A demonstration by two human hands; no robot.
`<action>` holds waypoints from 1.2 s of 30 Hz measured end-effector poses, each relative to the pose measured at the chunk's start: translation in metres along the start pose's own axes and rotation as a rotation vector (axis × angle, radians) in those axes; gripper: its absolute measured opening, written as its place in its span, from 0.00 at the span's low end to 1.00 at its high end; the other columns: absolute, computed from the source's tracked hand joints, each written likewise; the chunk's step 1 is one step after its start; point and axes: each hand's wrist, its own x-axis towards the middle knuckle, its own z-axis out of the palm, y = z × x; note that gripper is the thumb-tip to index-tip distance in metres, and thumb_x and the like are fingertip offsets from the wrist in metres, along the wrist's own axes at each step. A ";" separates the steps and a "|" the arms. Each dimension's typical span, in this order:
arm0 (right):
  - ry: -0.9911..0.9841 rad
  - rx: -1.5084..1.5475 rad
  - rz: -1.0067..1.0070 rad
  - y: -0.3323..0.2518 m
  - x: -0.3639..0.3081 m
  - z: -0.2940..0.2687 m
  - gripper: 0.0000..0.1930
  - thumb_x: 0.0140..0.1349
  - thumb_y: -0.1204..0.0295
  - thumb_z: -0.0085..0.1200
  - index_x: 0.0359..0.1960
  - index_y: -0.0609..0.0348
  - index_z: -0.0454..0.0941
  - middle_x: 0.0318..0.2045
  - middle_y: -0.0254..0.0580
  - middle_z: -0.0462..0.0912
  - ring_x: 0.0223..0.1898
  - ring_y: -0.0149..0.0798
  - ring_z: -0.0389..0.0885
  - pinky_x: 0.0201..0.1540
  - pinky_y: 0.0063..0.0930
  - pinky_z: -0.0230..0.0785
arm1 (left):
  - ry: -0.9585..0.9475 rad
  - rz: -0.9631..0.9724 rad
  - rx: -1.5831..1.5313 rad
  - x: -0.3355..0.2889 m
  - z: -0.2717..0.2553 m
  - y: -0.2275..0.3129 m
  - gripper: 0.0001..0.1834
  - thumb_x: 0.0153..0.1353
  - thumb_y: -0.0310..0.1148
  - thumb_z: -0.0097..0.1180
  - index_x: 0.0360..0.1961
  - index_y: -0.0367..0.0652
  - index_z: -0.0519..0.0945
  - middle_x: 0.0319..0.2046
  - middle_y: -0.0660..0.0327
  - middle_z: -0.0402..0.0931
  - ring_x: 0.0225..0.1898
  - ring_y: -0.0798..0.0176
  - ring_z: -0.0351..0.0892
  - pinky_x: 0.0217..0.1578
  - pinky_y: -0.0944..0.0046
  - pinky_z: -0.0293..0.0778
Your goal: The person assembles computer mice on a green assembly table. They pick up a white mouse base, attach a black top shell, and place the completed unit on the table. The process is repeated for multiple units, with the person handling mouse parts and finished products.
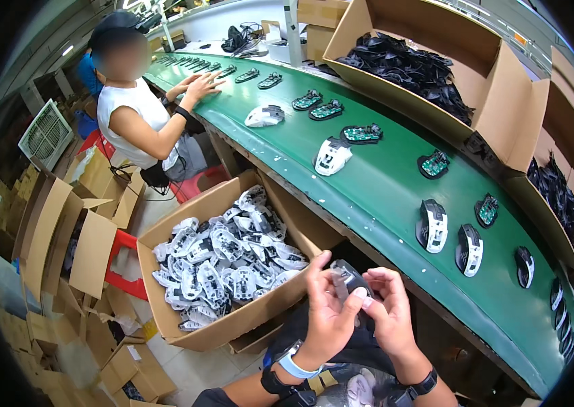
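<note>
In front of my body, a dark grey and black computer mouse shell is held between both hands. My left hand grips it from the left, fingers curled and thumb pressed to its near side. On the other side, my right hand closes around it, its thumb meeting the left one. Fingers hide much of the shell. Just left of my hands stands a cardboard box full of white and black mouse shells. White mouse tops and green circuit boards on black bases lie on the green belt beyond.
The green conveyor belt runs from far left to near right, its edge close beyond my hands. Cardboard boxes of black parts line its far side. A co-worker sits at far left, hands over the belt. Open cartons crowd the floor.
</note>
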 end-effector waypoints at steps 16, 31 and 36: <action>-0.196 -0.411 0.062 0.033 -0.024 -0.017 0.25 0.55 0.66 0.74 0.50 0.70 0.84 0.37 0.39 0.84 0.36 0.28 0.81 0.39 0.22 0.72 | -0.201 -0.257 -0.019 -0.030 -0.090 -0.010 0.24 0.57 0.17 0.74 0.51 0.40 0.74 0.53 0.50 0.82 0.57 0.62 0.81 0.63 0.58 0.75; 0.102 -0.813 -0.453 -0.061 -0.041 -0.107 0.36 0.53 0.53 0.78 0.56 0.62 0.77 0.46 0.52 0.79 0.47 0.53 0.80 0.52 0.43 0.75 | -0.337 -0.354 -0.124 -0.001 0.069 -0.027 0.42 0.66 0.47 0.70 0.72 0.42 0.62 0.73 0.45 0.66 0.67 0.49 0.73 0.69 0.49 0.71; 0.516 -1.232 -0.816 -0.173 0.005 -0.251 0.19 0.57 0.66 0.73 0.46 0.62 0.83 0.43 0.48 0.87 0.44 0.48 0.84 0.52 0.40 0.77 | -0.211 -0.520 -0.538 0.056 0.107 -0.054 0.33 0.77 0.44 0.53 0.77 0.47 0.59 0.66 0.45 0.72 0.63 0.39 0.79 0.62 0.41 0.78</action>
